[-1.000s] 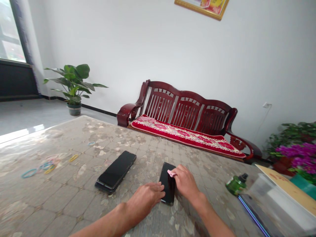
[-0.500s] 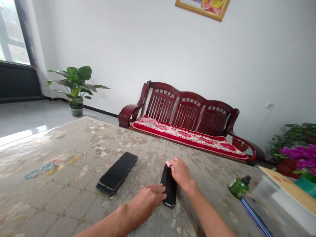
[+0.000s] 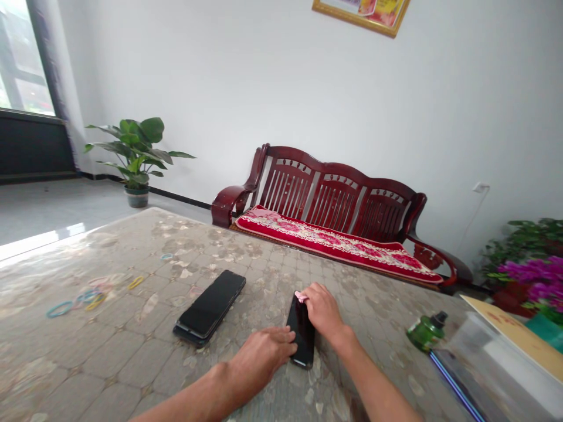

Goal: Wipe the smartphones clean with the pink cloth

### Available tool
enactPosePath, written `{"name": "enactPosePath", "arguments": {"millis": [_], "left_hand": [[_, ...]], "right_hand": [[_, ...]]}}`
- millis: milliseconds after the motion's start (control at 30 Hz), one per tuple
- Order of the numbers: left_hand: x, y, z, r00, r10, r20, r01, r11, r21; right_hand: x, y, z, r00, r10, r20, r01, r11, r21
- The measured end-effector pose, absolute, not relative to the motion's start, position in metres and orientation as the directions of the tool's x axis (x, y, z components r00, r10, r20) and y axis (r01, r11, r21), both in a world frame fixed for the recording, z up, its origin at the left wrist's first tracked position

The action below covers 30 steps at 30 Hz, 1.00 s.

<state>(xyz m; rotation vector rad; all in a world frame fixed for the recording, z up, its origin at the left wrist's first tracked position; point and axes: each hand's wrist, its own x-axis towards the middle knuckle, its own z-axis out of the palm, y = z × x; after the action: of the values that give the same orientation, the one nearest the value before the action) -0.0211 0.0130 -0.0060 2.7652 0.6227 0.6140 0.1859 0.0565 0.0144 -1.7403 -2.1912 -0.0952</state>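
The held phone (image 3: 302,335) looks smooth and glossy, the bench (image 3: 333,196) polished wood, the bottle (image 3: 424,334) plastic.

Black phone (image 3: 303,337) lying flat, pink cloth (image 3: 301,296) at far end

A red wooden sofa (image 3: 334,202) stands by the white wall (image 3: 264,82), with a red patterned cushion (image 3: 338,239) along its seat. A gold-framed picture (image 3: 385,24) hangs above the sofa. To the sofa's left stand a potted plant (image 3: 137,158) and, beyond that, a window (image 3: 24,64); to its right are a socket (image 3: 479,187) and purple flowers (image 3: 539,281). Before the sofa, the tabletop (image 3: 202,240) bears rubber bands (image 3: 95,303) leftward of it, and a green bottle (image 3: 424,335) and clear box (image 3: 484,346) toward its right end.
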Motion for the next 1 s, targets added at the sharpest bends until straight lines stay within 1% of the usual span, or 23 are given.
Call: {"name": "enactPosePath", "arguments": {"millis": [100,267,333,400,533,600,733,800,867,1000], "left_hand": [[-0.021,0.012,-0.006,0.818,0.465,0.338,0.357,-0.872,0.335],[-0.018,0.011,-0.004,0.795,0.474,0.379,0.346,-0.867,0.359],[-0.017,0.011,-0.003,0.796,0.468,0.384,0.338,-0.870,0.359],[-0.018,0.011,-0.002,0.799,0.464,0.383,0.338,-0.873,0.353],[-0.021,0.012,-0.005,0.803,0.464,0.373,0.348,-0.874,0.339],[-0.021,0.012,-0.007,0.803,0.461,0.377,0.343,-0.876,0.340],[-0.018,0.015,-0.012,0.804,0.455,0.383,0.336,-0.879,0.338],[-0.017,0.016,-0.012,0.804,0.457,0.381,0.339,-0.878,0.338],[-0.017,0.016,-0.010,0.806,0.455,0.379,0.338,-0.879,0.336],[-0.017,0.015,-0.008,0.801,0.446,0.399,0.334,-0.886,0.321]], "right_hand": [[0.184,0.057,0.017,-0.164,0.943,0.289,0.956,0.225,-0.190],[0.173,0.030,0.021,-0.337,0.893,0.298,0.900,0.398,-0.176],[0.173,0.025,0.022,-0.365,0.881,0.300,0.889,0.426,-0.169],[0.177,0.028,0.022,-0.327,0.895,0.303,0.906,0.388,-0.170],[0.187,0.042,0.021,-0.191,0.928,0.321,0.949,0.258,-0.180],[0.188,0.042,0.020,-0.198,0.927,0.318,0.943,0.268,-0.195],[0.189,0.024,0.020,-0.336,0.894,0.298,0.892,0.404,-0.204],[0.191,0.018,0.020,-0.375,0.880,0.290,0.877,0.439,-0.197],[0.195,0.019,0.020,-0.358,0.887,0.292,0.887,0.420,-0.191],[0.200,0.032,0.019,-0.234,0.919,0.317,0.940,0.297,-0.168]]}}
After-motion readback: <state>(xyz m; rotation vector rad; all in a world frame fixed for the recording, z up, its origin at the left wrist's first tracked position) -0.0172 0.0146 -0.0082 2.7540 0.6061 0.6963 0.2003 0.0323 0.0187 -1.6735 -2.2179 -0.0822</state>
